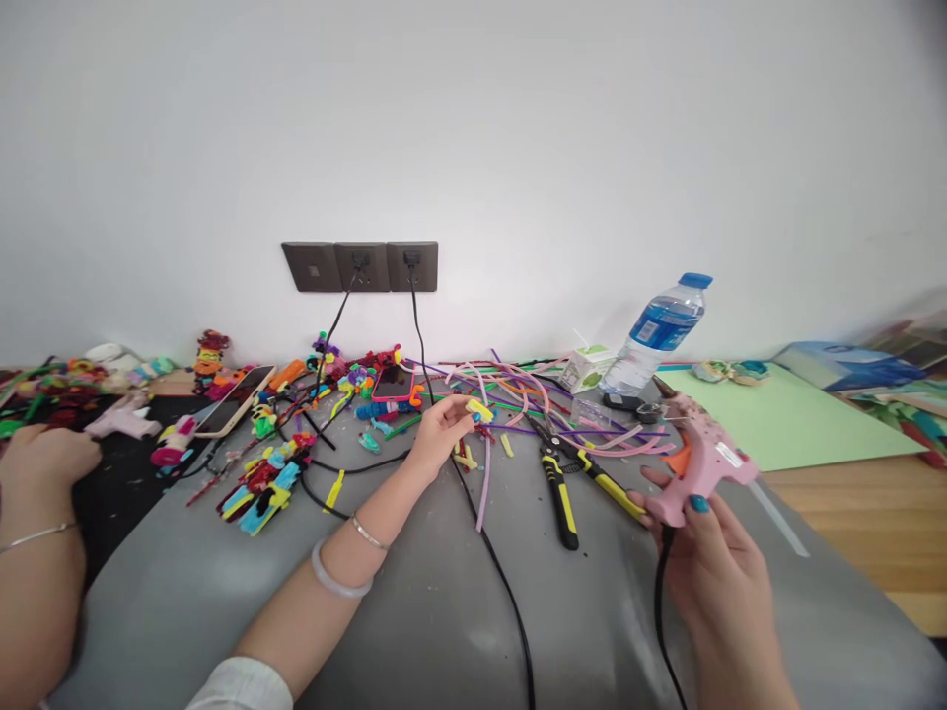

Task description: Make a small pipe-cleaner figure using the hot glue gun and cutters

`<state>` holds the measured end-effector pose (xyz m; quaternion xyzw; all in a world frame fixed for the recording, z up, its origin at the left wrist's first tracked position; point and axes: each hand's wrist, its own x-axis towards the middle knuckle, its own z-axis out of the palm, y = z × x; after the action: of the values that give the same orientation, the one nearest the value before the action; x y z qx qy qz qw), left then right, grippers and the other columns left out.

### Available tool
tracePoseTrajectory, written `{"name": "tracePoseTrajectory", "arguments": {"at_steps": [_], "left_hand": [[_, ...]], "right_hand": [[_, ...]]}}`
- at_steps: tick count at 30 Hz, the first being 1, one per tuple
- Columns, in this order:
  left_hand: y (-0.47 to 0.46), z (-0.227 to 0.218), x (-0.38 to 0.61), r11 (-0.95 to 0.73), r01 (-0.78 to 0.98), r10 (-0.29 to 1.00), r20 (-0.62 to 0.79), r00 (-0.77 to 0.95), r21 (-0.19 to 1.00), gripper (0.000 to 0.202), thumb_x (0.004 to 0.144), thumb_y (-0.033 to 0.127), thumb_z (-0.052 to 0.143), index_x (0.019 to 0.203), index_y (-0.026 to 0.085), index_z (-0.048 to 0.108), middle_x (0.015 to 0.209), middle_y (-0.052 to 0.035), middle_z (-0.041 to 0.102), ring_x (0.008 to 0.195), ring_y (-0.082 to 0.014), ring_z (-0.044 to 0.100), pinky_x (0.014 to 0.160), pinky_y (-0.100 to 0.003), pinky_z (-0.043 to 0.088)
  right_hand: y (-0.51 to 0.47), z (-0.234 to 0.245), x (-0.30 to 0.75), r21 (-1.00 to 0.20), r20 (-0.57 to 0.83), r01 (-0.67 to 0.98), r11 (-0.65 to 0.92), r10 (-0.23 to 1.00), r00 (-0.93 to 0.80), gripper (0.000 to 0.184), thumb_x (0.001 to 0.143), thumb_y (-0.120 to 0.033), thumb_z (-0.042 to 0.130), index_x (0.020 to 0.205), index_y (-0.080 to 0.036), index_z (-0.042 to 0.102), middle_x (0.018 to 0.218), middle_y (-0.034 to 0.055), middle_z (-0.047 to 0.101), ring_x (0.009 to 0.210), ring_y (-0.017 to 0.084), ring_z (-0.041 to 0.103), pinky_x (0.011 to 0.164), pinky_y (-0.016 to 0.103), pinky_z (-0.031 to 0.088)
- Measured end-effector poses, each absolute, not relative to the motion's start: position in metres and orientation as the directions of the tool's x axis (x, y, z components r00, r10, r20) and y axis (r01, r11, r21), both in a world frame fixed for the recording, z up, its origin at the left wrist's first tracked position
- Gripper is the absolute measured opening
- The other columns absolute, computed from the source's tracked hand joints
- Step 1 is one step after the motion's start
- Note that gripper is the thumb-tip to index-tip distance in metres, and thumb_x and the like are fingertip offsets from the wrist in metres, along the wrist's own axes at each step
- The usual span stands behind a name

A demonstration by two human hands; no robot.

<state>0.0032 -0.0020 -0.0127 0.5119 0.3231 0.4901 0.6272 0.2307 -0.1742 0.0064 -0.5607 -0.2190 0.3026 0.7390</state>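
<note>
Grey sheet (429,592): smooth, faintly glossy, spread across the lower half of the view's clock face.
Right hand (721,557): at 4 o'clock, half closed around the grip of a pink, pistol-shaped plastic glue gun (710,463).
Left hand (444,434): near centre, toward 6 o'clock, thumb and fingertips almost together, pinching a short, yellow, fuzzy strip (479,409).
Glue gun: orange trigger, pale label, translucent stick behind; nozzle toward 10 o'clock, long axis from 10 to 4.
Black-and-yellow-handled pliers (560,493): toward 5 o'clock, handles splayed.
Lilac fuzzy stem (484,483): slender, at 6 o'clock.
Strip: soft-edged, long axis from 10 to 4.
</note>
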Motion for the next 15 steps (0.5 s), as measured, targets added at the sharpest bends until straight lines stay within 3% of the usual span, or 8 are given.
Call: {"name": "tracePoseTrajectory", "arguments": {"at_steps": [4,15], "left_hand": [[-0.004,-0.010,0.004,0.014,-0.275,0.939,0.081,0.334,0.961,0.036,0.068,0.035,0.079,0.098,0.018,0.069,0.096,-0.0065,0.072,0.091,-0.0201,0.066,0.077,-0.030,0.053],[-0.004,-0.008,0.005,0.017,-0.251,0.942,0.069,0.328,0.968,0.034,0.069,0.036,0.079,0.096,0.018,0.069,0.095,-0.0062,0.073,0.090,-0.0207,0.066,0.078,-0.032,0.054]], "right_hand": [[-0.164,0.003,0.227,-0.957,-0.066,-0.258,0.136,0.760,0.647,0.044,0.068,-0.050,0.079,0.098,-0.020,0.066,0.105,0.0112,0.073,0.080,0.027,0.074,0.062,0.035,0.060],[-0.150,0.019,0.218,-0.968,0.014,-0.200,0.152,0.828,0.560,0.032,0.079,-0.051,0.070,0.094,-0.024,0.065,0.084,0.0035,0.068,0.063,0.017,0.063,0.052,0.027,0.051]]}}
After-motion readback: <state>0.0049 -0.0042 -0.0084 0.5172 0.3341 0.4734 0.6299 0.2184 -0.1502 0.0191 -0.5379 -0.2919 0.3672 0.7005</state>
